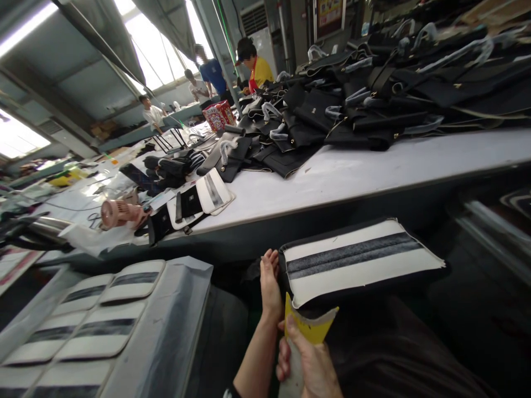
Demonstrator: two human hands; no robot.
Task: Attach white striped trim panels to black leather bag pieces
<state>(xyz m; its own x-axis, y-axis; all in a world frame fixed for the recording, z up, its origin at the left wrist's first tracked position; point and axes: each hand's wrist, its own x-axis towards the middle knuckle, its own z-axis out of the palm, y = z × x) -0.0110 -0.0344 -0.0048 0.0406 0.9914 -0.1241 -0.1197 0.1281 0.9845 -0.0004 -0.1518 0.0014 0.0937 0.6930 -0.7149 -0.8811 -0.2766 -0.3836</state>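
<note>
A black bag panel (357, 260) with a cream face and a dark grey centre stripe lies over my lap. My left hand (270, 284) is against its left edge, the fingers stretched upward and touching the black border. Just below the panel's lower left corner, my right hand (305, 356) is closed round a yellow piece with a concave, rough-looking edge (313, 326). A pale grey strip shows beneath the right fingers; whether it belongs to the yellow piece I cannot tell.
Several cream panels with dark stripes (99, 331) lie on the left. Ahead, a long white table (332, 177) bears a heap of black bags (348, 110), a pink fan (120, 214) and more cream pieces (213, 190). Several people work behind it, one in yellow (262, 72).
</note>
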